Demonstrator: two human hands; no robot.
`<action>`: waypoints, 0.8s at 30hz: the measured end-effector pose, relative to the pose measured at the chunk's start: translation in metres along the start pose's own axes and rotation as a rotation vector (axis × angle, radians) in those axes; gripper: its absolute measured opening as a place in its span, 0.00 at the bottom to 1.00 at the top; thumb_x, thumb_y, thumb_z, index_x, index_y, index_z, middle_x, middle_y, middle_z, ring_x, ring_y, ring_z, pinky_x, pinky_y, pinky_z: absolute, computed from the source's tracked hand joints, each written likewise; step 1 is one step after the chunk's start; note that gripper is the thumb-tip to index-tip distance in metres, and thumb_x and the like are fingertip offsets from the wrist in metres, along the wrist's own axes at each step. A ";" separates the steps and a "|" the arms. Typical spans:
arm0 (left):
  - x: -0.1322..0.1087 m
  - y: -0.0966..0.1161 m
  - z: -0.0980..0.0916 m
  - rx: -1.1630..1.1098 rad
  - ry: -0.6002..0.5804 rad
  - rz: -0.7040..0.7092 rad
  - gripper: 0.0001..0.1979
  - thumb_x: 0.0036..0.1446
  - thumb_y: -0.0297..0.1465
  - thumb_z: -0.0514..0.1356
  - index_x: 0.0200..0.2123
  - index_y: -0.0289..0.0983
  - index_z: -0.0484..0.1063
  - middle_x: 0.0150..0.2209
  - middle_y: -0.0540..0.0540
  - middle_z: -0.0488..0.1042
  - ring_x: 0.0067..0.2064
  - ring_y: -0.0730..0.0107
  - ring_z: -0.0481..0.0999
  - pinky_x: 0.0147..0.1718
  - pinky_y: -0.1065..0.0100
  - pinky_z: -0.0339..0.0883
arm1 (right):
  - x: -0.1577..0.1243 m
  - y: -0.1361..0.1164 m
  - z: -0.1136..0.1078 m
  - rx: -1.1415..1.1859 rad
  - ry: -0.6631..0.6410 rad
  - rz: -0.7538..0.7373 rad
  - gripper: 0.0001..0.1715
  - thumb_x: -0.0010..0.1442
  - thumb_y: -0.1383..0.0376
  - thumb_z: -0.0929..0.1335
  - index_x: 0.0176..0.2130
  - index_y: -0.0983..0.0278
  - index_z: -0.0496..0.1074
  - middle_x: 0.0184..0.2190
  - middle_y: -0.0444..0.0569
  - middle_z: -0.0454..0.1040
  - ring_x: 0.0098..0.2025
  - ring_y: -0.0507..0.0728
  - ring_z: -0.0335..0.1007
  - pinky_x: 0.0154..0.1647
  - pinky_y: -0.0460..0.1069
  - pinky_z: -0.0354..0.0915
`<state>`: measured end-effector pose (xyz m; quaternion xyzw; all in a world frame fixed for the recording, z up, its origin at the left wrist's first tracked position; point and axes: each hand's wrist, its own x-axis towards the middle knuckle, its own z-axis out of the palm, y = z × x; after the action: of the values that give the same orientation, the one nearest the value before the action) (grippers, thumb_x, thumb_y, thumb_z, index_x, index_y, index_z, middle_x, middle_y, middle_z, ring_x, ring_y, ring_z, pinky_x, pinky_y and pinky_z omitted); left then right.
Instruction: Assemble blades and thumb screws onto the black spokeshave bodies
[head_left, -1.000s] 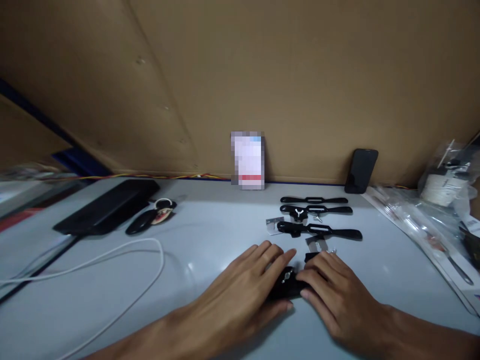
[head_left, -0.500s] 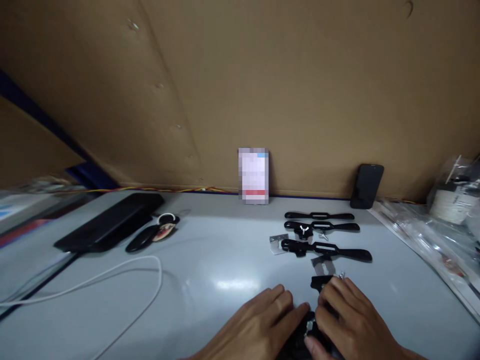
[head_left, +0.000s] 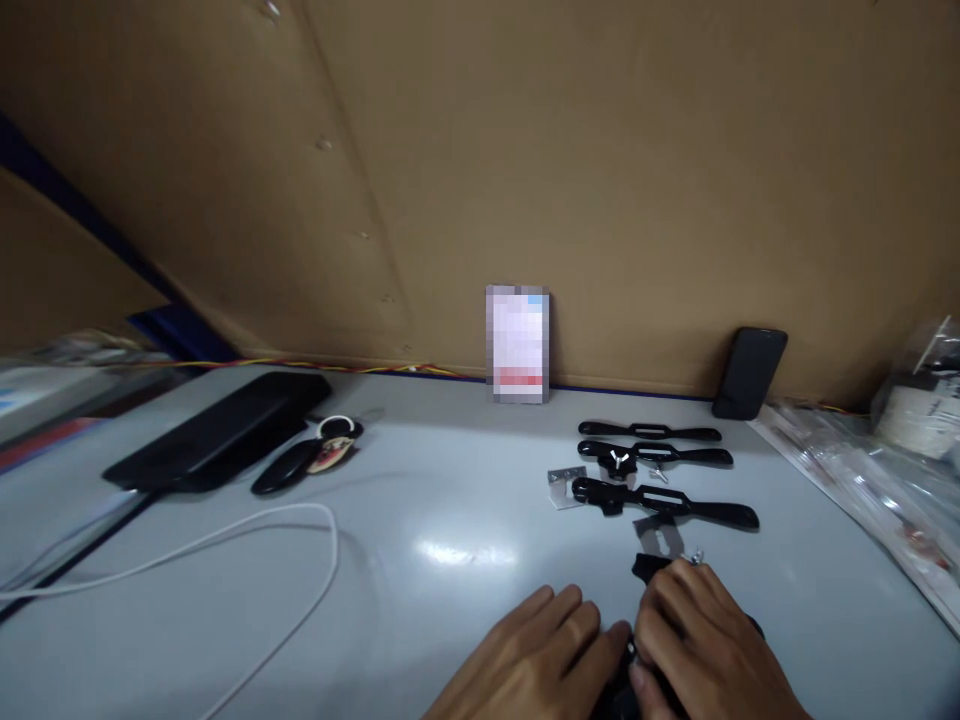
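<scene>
At the bottom of the head view, my left hand [head_left: 536, 655] and my right hand [head_left: 709, 640] are both closed on a black spokeshave [head_left: 619, 692], mostly hidden by my fingers. A small bright metal spot shows on it between my thumbs. Just beyond my right fingers lie a black cap piece [head_left: 649, 565], partly covered, and a wing screw [head_left: 698, 557]. Farther back, three black spokeshave bodies [head_left: 724, 514] lie in rows. Flat metal blades [head_left: 566, 490] and another black cap with a screw [head_left: 619, 462] rest by them.
A phone with a blurred screen [head_left: 517, 345] leans on the brown back panel [head_left: 600, 180]; a dark phone [head_left: 750, 373] leans farther right. On the left are a black case [head_left: 217, 435], a key fob [head_left: 289, 467] and a white cable [head_left: 330, 550]. Plastic bags [head_left: 885, 500] lie right.
The view has shifted slightly, so the things on the table appear a little farther right. My hands have drawn closer around the spokeshave, covering more of its metal part.
</scene>
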<state>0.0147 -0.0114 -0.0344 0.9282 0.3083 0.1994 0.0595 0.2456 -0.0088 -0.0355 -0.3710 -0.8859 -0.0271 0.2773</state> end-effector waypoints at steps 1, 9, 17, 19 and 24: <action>0.000 -0.001 -0.002 -0.004 -0.014 -0.014 0.17 0.76 0.37 0.56 0.61 0.36 0.71 0.41 0.41 0.82 0.40 0.54 0.81 0.38 0.57 0.77 | 0.001 0.002 -0.004 0.063 -0.038 0.002 0.08 0.63 0.73 0.64 0.39 0.60 0.69 0.34 0.47 0.75 0.36 0.58 0.70 0.40 0.53 0.69; 0.002 0.001 -0.022 -0.137 -0.085 -0.138 0.29 0.61 0.36 0.73 0.63 0.43 0.70 0.46 0.44 0.80 0.45 0.53 0.80 0.47 0.54 0.78 | 0.017 0.000 -0.032 0.385 0.007 0.041 0.16 0.67 0.79 0.61 0.42 0.60 0.69 0.40 0.50 0.75 0.41 0.57 0.73 0.41 0.51 0.73; 0.006 -0.005 -0.030 -0.105 -0.122 -0.078 0.29 0.62 0.35 0.73 0.63 0.41 0.70 0.42 0.45 0.78 0.39 0.53 0.79 0.36 0.54 0.78 | 0.016 -0.007 -0.038 0.315 -0.042 0.058 0.15 0.68 0.75 0.63 0.50 0.64 0.75 0.44 0.55 0.77 0.46 0.61 0.72 0.48 0.59 0.74; 0.007 -0.006 -0.030 -0.110 -0.128 -0.076 0.27 0.63 0.35 0.72 0.62 0.41 0.70 0.42 0.45 0.78 0.38 0.54 0.79 0.35 0.54 0.79 | 0.016 -0.006 -0.040 0.320 -0.055 0.002 0.19 0.66 0.77 0.64 0.51 0.65 0.76 0.46 0.56 0.77 0.48 0.62 0.72 0.49 0.59 0.75; 0.006 -0.005 -0.030 -0.094 -0.123 -0.062 0.30 0.65 0.37 0.70 0.66 0.40 0.66 0.44 0.43 0.78 0.41 0.52 0.80 0.38 0.52 0.80 | 0.014 -0.004 -0.041 0.374 -0.049 -0.049 0.20 0.61 0.80 0.64 0.44 0.63 0.78 0.50 0.55 0.76 0.52 0.61 0.72 0.53 0.57 0.75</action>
<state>0.0042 -0.0040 -0.0063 0.9249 0.3229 0.1545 0.1281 0.2544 -0.0129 0.0064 -0.2919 -0.8907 0.1402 0.3190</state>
